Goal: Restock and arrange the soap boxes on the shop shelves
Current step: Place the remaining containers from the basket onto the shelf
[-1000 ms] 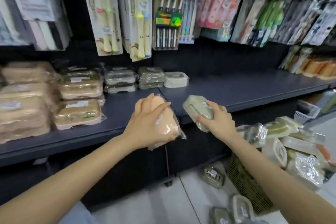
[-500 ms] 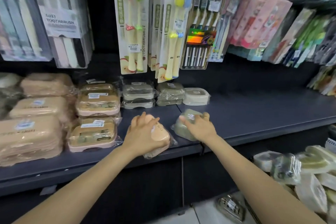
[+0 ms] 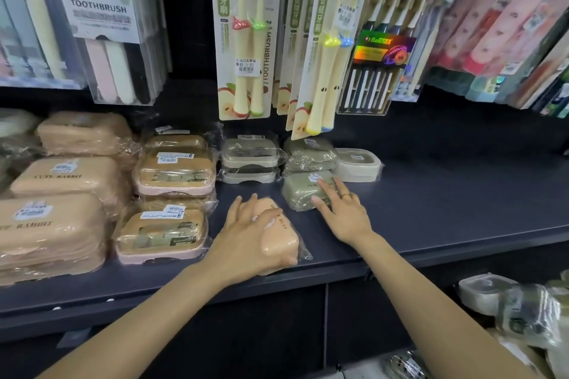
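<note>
The left hand (image 3: pixel 246 234) grips a peach soap box (image 3: pixel 278 235) at the shelf (image 3: pixel 446 209) front, while the right hand (image 3: pixel 345 212), fingers straight, should gently slide the green soap box (image 3: pixel 303 194) back against the green stack (image 3: pixel 309 152).

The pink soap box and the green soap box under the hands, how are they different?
The pink soap box is peach-pink; the green soap box is olive green. The pink one sits near the shelf front edge, askew; the green one lies further back, against the stacked green boxes. The left hand wraps around the pink one, while the right hand rests straight fingers on the green one. Both are plastic-wrapped and lie flat.
</note>
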